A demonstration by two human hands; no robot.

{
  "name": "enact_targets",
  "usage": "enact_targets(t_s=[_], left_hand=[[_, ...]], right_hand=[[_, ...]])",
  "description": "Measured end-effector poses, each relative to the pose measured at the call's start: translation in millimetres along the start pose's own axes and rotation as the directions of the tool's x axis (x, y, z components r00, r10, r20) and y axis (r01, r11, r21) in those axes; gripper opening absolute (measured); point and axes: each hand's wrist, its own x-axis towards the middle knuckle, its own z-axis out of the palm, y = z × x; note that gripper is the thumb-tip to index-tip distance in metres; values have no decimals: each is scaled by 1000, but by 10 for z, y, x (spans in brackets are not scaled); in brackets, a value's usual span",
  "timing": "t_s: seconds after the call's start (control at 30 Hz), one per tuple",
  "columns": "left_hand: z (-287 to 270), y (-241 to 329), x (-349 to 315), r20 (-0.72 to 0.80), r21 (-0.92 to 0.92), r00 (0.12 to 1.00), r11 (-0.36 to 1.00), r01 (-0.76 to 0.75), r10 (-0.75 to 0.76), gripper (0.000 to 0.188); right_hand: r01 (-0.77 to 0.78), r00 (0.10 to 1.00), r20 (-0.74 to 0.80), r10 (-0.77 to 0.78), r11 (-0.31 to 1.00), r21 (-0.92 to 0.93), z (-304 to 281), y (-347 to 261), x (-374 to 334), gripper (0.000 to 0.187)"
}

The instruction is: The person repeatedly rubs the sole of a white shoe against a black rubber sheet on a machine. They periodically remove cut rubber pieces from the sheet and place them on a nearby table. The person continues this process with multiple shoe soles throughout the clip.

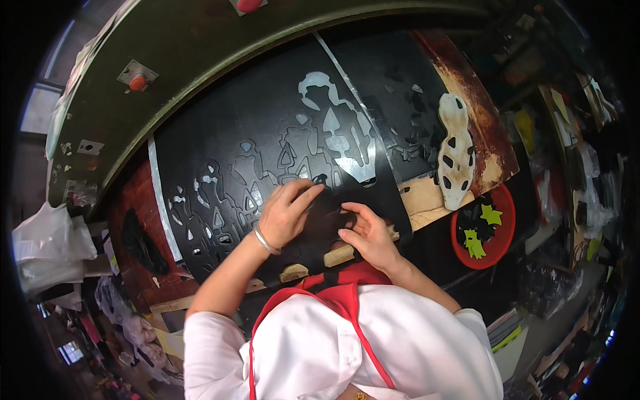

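Note:
A black sheet (220,153) with rows of shaped cut-outs lies on the work table in front of me. My left hand (285,212), with a silver bangle at the wrist, is over its near part. Its thumb and fingers close at a small black piece (320,179), whose outline is partly hidden. Just to the right, my right hand (365,233) hovers low over the dark sheet, thumb and index finger curved and apart. Dark material behind its fingertips blends into the sheet. Farther right rests a pale, elongated form with holes (456,152).
A red bowl (510,233) with lime-green and black pieces stands at the right. Across the far side runs a green machine beam (180,60) with a red button (137,82). Plastic bags (53,240) hang at the left. Pale wooden edges (339,255) show near my body.

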Motion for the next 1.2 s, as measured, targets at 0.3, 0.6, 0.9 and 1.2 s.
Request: enact_targets(t_s=[0.3,0.6,0.9,1.2], left_hand=[[-880,-193,105,-590,-150,757,959,240,-282,29],[377,234,-247,-93,-235,993,968,-87,67,33],[-539,-487,369,-330,-193,942,973,-129,59,22],[528,-160,-79,-180,-455,967,887,80,-180,8]], right_hand=[[-52,994,-69,80,940,338,-25,153,-8,37],[105,974,-224,-20,922,373,84,371,85,19],[207,906,-414,-84,942,263,308,411,129,27],[294,881,-446,-160,923,250,335,420,218,40]])
